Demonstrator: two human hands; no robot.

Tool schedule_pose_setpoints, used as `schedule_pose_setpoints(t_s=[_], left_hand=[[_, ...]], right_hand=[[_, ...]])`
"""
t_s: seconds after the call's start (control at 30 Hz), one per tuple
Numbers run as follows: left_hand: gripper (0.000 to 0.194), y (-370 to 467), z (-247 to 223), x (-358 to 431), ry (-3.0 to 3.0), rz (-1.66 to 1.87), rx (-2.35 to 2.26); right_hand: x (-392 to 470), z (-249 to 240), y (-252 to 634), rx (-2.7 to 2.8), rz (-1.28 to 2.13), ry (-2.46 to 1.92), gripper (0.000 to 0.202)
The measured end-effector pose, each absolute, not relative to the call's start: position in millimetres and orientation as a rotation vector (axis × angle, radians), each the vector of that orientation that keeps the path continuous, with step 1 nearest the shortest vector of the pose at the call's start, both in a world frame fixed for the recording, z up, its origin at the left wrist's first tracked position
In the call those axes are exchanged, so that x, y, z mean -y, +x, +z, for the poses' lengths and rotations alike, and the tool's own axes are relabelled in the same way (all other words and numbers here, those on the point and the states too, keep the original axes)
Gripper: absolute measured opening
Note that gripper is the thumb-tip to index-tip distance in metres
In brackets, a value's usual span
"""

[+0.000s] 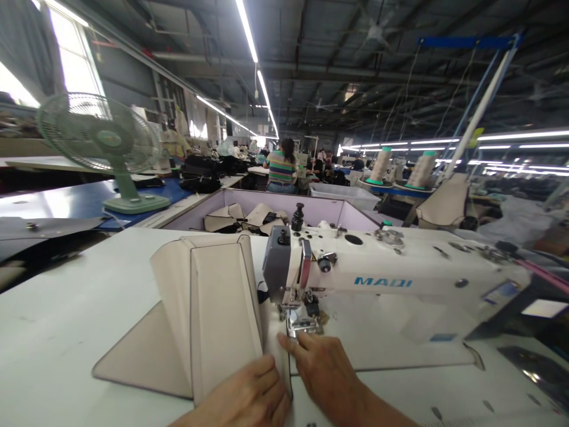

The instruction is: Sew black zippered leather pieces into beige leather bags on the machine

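A beige sewn piece with dark edging stands folded on the white table, left of the sewing machine. Its near edge runs along the metal presser foot. My left hand is closed on the lower right side of this piece, with the fingers curled. Close in front of the presser foot, my right hand has its thumb and forefinger on the edge of the piece. The undersides of both hands are hidden. I cannot make out the needle tip.
A green fan stands on a blue table at left. Behind the machine, a lilac-walled bin holds more beige pieces. Thread cones stand at back right, under a pole with a blue bar. A person in a striped top sits farther back.
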State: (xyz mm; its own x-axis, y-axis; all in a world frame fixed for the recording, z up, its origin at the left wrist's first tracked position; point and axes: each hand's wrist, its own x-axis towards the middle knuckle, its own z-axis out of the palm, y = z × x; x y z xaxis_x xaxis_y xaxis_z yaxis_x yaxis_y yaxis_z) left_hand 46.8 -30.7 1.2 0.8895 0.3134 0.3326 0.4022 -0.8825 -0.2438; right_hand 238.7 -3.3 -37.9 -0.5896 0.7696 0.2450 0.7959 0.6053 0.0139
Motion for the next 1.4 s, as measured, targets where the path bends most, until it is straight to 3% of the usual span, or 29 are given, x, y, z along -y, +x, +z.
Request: schedule_pose_setpoints(t_s=[0.13,0.37,0.63,0.9,1.1,1.17,1.27,1.33,1.4], left_hand=[[0.008,46,6,24,-2.775,-0.354,0.533],[0.009,43,1,6,-2.768,-0.383,0.517],[0.012,42,-11,-15,-2.777,-0.398,0.554],[0.016,42,-10,-27,-2.914,-0.483,0.715],[0.014,35,16,-24,-2.997,-0.245,0.847],[0.042,22,26,-25,-2.898,-0.157,0.849],[0.106,2,32,-28,-2.664,-0.080,0.865],[0.117,-6,33,-30,-2.578,-0.006,0.822],[0.107,-8,34,-31,-2.554,0.083,0.737]], right_hand=[[1,-33,239,2.625,-0.131,-1.293,0.051],[3,-26,244,2.555,0.058,-1.234,0.033],[2,-20,246,2.525,0.188,-1.157,0.028],[-17,-13,239,2.528,0.173,-1.236,0.013],[-19,-21,233,2.543,0.107,-1.158,0.011],[-17,-23,232,2.551,0.048,-1.141,0.013],[-15,-27,232,2.586,-0.053,-1.081,0.014],[-15,-31,232,2.609,-0.124,-1.036,0.015],[-15,-34,233,2.624,-0.194,-0.993,0.016]])
